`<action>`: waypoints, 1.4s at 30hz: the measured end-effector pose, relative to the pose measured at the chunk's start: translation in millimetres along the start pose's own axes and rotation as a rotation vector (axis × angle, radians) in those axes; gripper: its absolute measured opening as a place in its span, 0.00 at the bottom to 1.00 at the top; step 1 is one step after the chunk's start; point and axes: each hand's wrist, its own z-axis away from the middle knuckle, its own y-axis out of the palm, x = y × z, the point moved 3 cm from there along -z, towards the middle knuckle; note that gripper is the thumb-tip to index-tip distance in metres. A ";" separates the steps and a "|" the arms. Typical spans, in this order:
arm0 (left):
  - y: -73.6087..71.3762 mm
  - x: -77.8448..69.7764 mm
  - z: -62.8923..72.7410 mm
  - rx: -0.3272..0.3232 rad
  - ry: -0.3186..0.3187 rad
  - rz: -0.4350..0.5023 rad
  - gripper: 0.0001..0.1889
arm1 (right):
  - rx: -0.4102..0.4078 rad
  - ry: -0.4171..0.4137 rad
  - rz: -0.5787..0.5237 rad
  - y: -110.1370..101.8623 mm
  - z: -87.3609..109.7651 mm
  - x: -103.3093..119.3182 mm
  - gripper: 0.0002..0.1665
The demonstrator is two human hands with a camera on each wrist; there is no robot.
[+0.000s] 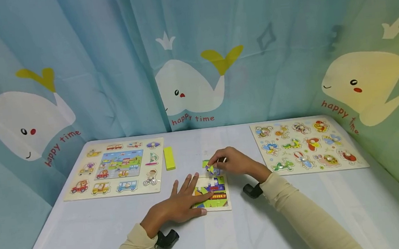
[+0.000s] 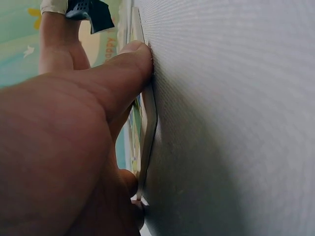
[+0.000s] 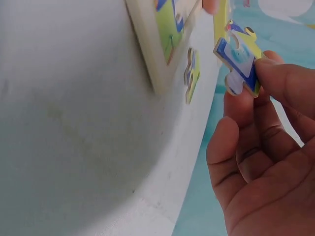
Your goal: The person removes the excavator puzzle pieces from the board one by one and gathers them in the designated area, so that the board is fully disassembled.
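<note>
My left hand (image 1: 180,205) rests with fingers spread on a small jigsaw puzzle board (image 1: 228,194), whose picture is partly filled with colourful pieces. In the left wrist view the thumb (image 2: 129,61) lies along the board's edge (image 2: 147,118). Just beyond the board's far side, my right hand (image 1: 233,160) pinches a jigsaw piece (image 3: 241,56) between thumb and fingers, raised off the table. That piece is blue, yellow-green and pale, with rounded knobs. Another loose jigsaw piece (image 3: 193,73) lies on the table by the board.
A vehicle peg puzzle (image 1: 114,186) lies at the back left, with a yellow block (image 1: 169,158) beside it. At the back right is an insect peg puzzle (image 1: 309,145). A blue whale-print curtain (image 1: 190,32) hangs behind the white table (image 1: 87,237).
</note>
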 end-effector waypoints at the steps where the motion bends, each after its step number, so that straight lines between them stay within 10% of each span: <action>1: -0.2 -0.3 -0.2 -0.001 0.001 0.001 0.29 | -0.009 0.000 0.004 -1.4 0.2 -1.6 0.10; 42: 4.6 -17.6 -12.8 -0.051 -0.007 -0.029 0.33 | -0.089 0.242 0.124 -5.7 -17.4 -41.7 0.07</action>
